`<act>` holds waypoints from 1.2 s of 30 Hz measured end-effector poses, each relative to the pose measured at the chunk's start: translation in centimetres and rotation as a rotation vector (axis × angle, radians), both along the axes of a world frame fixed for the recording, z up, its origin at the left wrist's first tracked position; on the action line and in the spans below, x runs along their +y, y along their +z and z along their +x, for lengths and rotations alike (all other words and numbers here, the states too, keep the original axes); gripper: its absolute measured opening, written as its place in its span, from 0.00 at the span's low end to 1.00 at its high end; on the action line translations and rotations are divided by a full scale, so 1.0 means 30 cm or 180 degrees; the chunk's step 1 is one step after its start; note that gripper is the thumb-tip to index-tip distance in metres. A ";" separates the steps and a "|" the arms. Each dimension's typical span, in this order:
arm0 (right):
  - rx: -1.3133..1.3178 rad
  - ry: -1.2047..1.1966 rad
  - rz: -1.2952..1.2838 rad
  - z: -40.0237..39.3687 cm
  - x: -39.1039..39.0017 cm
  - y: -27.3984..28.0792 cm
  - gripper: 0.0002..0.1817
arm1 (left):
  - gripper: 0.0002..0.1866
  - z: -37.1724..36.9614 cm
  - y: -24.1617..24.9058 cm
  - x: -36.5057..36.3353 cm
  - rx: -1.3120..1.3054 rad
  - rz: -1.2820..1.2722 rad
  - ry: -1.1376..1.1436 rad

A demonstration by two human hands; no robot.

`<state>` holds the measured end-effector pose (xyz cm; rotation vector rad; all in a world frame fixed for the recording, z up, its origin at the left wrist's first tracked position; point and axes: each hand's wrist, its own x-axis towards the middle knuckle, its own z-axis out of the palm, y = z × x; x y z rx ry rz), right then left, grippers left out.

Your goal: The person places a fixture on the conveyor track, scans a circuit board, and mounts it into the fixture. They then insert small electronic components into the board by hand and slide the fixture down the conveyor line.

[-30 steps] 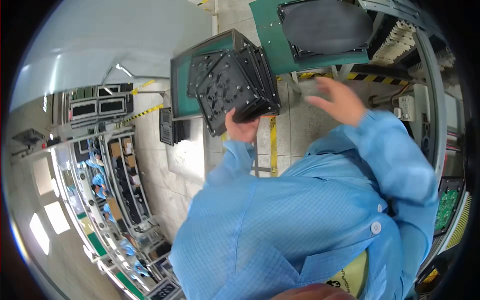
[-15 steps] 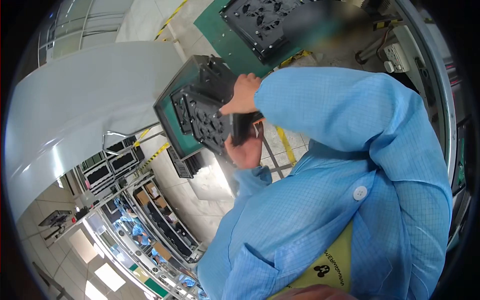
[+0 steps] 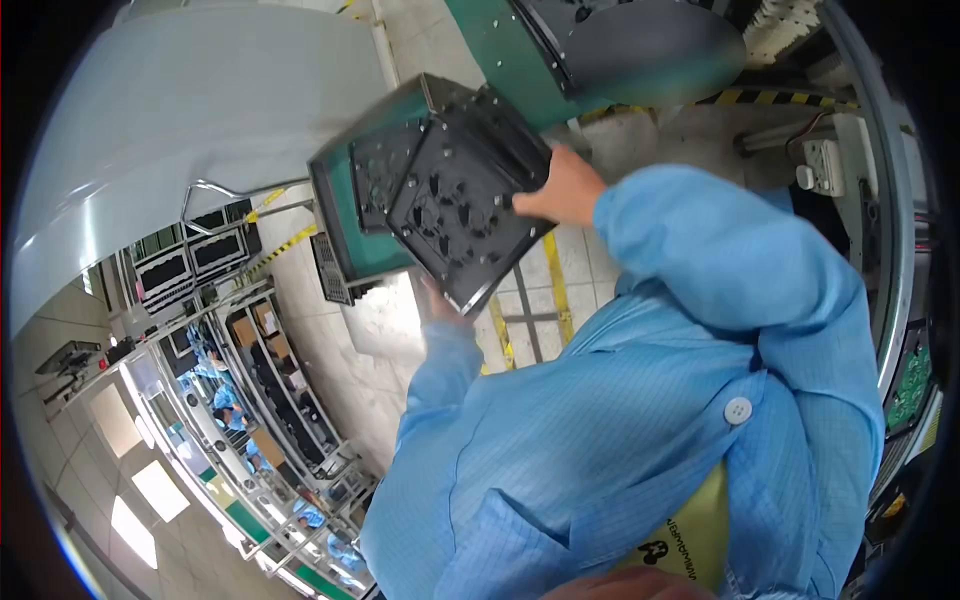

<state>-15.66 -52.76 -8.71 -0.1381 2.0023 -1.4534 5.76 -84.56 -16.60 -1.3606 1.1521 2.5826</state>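
Note:
A black plate-like fixture [image 3: 465, 195] with cutouts and small metal studs is held up at a tilt between my hands. My right hand [image 3: 568, 190] grips its right edge, thumb on the front face and fingers out of sight behind. At the lower corner, my left hand [image 3: 443, 303] holds the bottom edge, its fingers mostly hidden by the fixture. Behind it, a similar black fixture [image 3: 378, 172] lies on a green surface [image 3: 385, 255] framed by a dark raised rim.
Another black fixture [image 3: 545, 45] rests on a green surface [image 3: 490, 55] at the top. A large grey cover [image 3: 220, 100] fills the upper left. Racks [image 3: 275, 375] and people in blue [image 3: 222, 400] are at lower left. A metal rail [image 3: 895, 200] runs down the right.
The fixture has turned to face the camera more fully. My right hand has moved rightward to its edge; my left hand has shifted left and behind its lower corner. The camera view has also shifted.

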 end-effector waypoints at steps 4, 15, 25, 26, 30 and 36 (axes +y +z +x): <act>0.1062 -0.0230 0.0685 0.110 0.034 0.104 0.52 | 0.42 -0.007 0.163 0.242 0.0221 0.0168 -0.0222; 0.1151 -0.0605 0.0411 -0.404 0.659 0.305 0.54 | 0.40 -0.777 0.349 0.616 0.1445 -0.0537 -0.1474; 0.3916 -0.0388 0.4975 -0.399 1.343 0.099 0.37 | 0.38 -0.522 0.082 0.179 -0.0942 -0.5176 0.0783; 0.3957 -0.0439 0.5256 -0.382 1.452 0.042 0.42 | 0.35 -0.406 0.057 0.096 -0.1786 -0.5083 0.1121; 0.3127 -0.0504 0.4946 -0.288 1.517 0.004 0.54 | 0.48 -0.011 -0.126 -0.060 -0.4817 -0.4210 0.1149; 0.3542 -0.0701 0.4350 -0.237 1.567 -0.048 0.57 | 0.43 0.600 -0.045 0.021 -0.3542 -0.3061 0.0719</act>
